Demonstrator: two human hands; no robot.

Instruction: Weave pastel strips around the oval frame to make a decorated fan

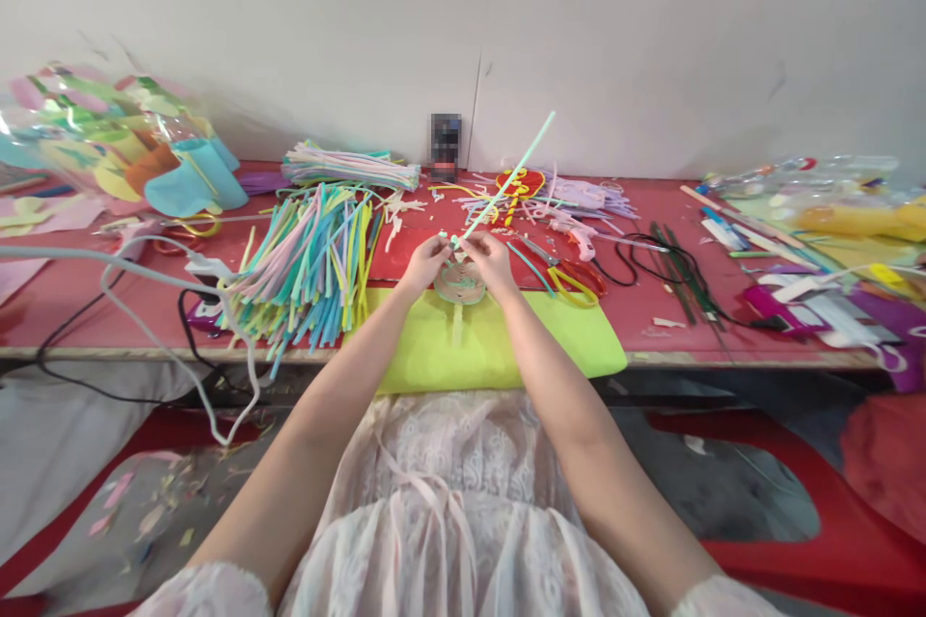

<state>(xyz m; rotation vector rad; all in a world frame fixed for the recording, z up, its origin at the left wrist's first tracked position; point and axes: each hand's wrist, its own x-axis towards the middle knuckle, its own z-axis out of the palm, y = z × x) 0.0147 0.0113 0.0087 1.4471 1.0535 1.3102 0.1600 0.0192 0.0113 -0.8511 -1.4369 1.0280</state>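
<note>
Held up over the middle of the table is a pale green pipe cleaner, its long free end slanting up to the right. My right hand is closed on its lower part in a pinch. My left hand pinches at the same lower end, where small green bits show between the fingertips. Just below both hands lies a round, pale coiled piece with a short light strip pointing toward me. It rests around the edge between a red mat and a lime-green sheet.
Left of my hands sits a big bundle of pastel pipe cleaners. To the right are scissors, a pink glue gun and a black cable. A white cable hangs over the front edge. Felt pieces stand far left.
</note>
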